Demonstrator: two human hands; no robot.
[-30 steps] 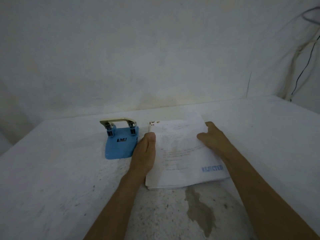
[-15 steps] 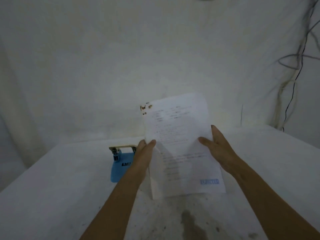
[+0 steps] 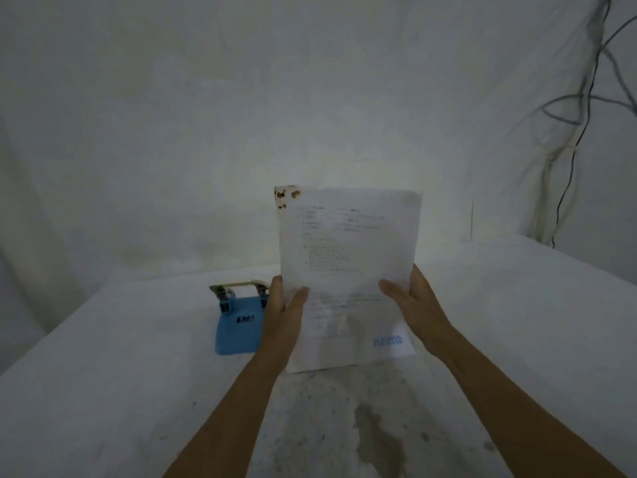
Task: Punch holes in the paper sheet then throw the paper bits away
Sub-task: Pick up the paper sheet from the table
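The left hand (image 3: 281,315) and right hand (image 3: 415,305) clamp the paper sheet (image 3: 348,263) upright by its side edges, above the surface (image 3: 103,374) near its far edge. Risk: the limp sheet may buckle entering the hole punch (image 3: 238,322), misaligning the holes. Rust-coloured stains mark its upper left corner.

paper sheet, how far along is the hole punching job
Done: nothing yet; the paper sheet shows no punched holes, only brown stains at its top left corner. In hand: the left hand and right hand hold it upright above the table. Left: feed it into the blue hole punch standing untouched beside it, press, then bin the bits.
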